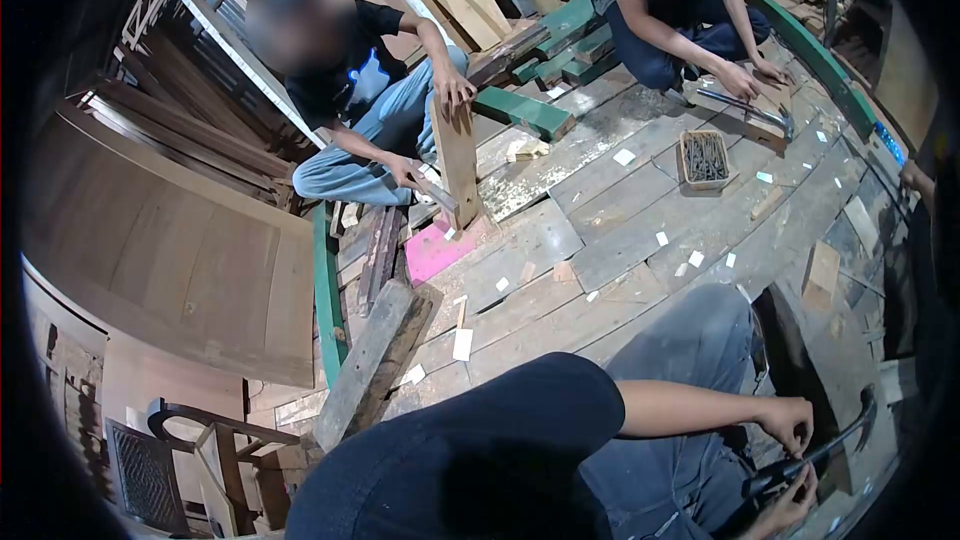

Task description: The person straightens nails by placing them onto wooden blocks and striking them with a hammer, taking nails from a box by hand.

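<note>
At four o'clock in my view, my left hand (788, 425) is loosely curled, thumb and fingers drawn together just beside the black handle of a claw hammer (838, 439); I cannot tell whether it pinches anything small. My right hand (785, 512), at the five o'clock side of that handle, is half bent, its fingertips by the grip; I cannot tell how firmly it holds. The hammer's head points toward three o'clock. A wood block (821, 276) lies at three, a tub of nails (728, 181) at two, and a co-worker (372, 145) steadies an upright board (456, 165) at eleven.
</note>
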### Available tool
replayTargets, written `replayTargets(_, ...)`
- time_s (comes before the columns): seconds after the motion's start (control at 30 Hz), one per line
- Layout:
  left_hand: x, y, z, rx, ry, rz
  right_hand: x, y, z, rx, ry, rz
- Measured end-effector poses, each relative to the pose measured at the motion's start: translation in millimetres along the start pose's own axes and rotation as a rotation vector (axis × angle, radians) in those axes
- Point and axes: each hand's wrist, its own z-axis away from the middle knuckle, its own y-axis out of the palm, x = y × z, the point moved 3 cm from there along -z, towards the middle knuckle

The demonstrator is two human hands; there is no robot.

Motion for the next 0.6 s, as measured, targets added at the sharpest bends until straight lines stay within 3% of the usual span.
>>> replayTargets(0.1, 0.3, -0.9, -0.1, 0.003, 0.023, -0.005, 2.0, -0.5, -0.5, -0.009, -0.043, -0.021)
replayTargets(0.2, -1.3, -1.9, 0.8, 0.032, 0.019, -0.013, -29.6, 5.5, -2.2, 0.218, -0.037, 0.224)
replayTargets(0.23, -2.6, -2.3, 1.6, 0.045, 0.011, -0.017, -37.5, 9.8, -1.7, 0.265, 0.047, 0.069)
replayTargets(0.4, -11.6, -4.0, 3.0, 0.036, 0.027, 0.012, -60.6, 2.4, -4.0, 0.164, 0.047, 0.085)
replayTargets(0.5, -7.1, -1.9, 3.0, 0.023, 0.023, -0.015, -82.8, 1.2, -6.5, 0.096, 0.048, -0.138)
replayTargets(0.6, -5.4, -1.7, 3.6, 0.015, 0.048, -0.05, -71.4, 5.6, -6.8, 0.225, 0.078, -0.009)
